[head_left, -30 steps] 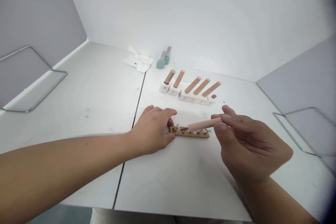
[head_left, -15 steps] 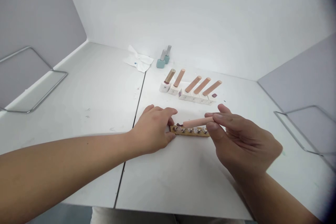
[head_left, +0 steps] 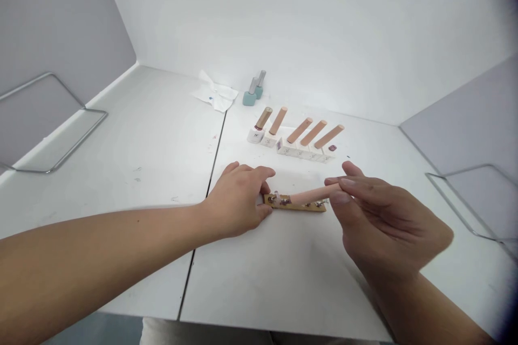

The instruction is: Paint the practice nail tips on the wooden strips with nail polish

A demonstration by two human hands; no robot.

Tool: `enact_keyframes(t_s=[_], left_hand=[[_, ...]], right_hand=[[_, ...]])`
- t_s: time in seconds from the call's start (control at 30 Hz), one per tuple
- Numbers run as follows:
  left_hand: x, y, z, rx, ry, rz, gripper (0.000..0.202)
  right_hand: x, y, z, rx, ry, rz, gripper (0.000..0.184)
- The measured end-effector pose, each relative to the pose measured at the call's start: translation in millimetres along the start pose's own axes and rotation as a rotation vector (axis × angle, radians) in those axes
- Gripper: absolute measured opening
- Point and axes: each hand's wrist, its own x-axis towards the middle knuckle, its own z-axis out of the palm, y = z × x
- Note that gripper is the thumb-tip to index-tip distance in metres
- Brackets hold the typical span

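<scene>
Nail-polish booth; polish bottles (head_left: 300, 131), white walls (head_left: 324, 21)

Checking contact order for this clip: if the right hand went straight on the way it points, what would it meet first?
Probably the clear tips on the wooden strip, where the brush in the right hand points; the fingers of the left hand lie just beyond. Depth is unclear.

I log from my remote seat:

- 1 white tabletop (head_left: 154, 135), built of 2 panels that meet at a dark seam (head_left: 214, 156) running front to back.
- 1 plain white back wall (head_left: 307, 21), lit brightest just above the far middle of the tabletop.
- 2 grey side panels: left panel (head_left: 52, 16) and right panel (head_left: 477, 113).
- 2 bent wire frames, 1 before each grey panel: left frame (head_left: 96, 111) and right frame (head_left: 447, 204).
</scene>
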Motion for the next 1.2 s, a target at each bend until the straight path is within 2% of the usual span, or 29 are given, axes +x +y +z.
enact_keyframes(t_s=[0.13,0.6,0.77,1.0,1.2], left_hand=[[-0.4,0.5,0.3,0.0,0.003,0.011,0.048],[0.2,2.0,-0.8,0.005,-0.008,0.003,0.048],[-0.7,1.4,-0.8,0.0,-0.007,-0.017,0.049],[-0.3,1.7,-1.4,0.004,-0.01,-0.004,0.049],[0.0,2.9,-2.4,0.008,-0.009,-0.01,0.049]], right_hand=[[-0.5,0.8,1.4,-0.034,0.022,0.021,0.032],[-2.2,3.3,-1.0,-0.019,-0.041,0.046,0.027],[0.3,0.3,-1.8,0.011,-0.038,0.006,0.032],[0.7,-0.3,1.9,-0.013,0.042,0.007,0.036],[0.0,1.9,3.3,-0.051,-0.004,0.006,0.034]])
